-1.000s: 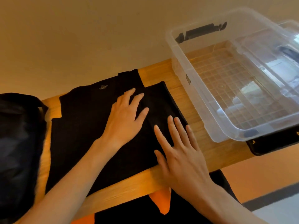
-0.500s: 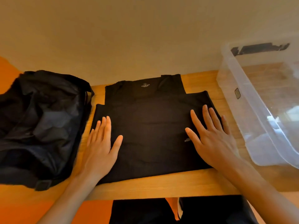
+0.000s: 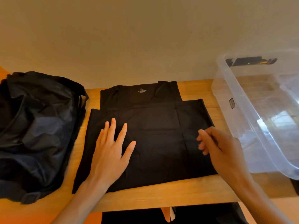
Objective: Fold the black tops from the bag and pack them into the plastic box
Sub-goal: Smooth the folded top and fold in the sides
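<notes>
A black top [image 3: 159, 125] lies folded flat on the wooden table [image 3: 178, 195], its neck label toward the wall. My left hand [image 3: 111, 152] rests flat on the left half of the top with fingers spread. My right hand [image 3: 221, 151] is over the top's right edge, blurred, its fingers curled toward the left; whether it holds the cloth is unclear. The black bag [image 3: 35, 130] sits slumped at the left end of the table. The clear plastic box [image 3: 239, 101] stands at the right, open, with no clothes visible in it.
A plain wall runs close behind the table. A black latch [image 3: 249, 61] shows on the box's far end. The table's front edge is just below the top, and dark clothing and an orange floor show beneath it.
My left hand has slid from the top's left edge inward onto the cloth. My right hand went from lying flat to curled fingers at the right edge. The view moved slightly closer.
</notes>
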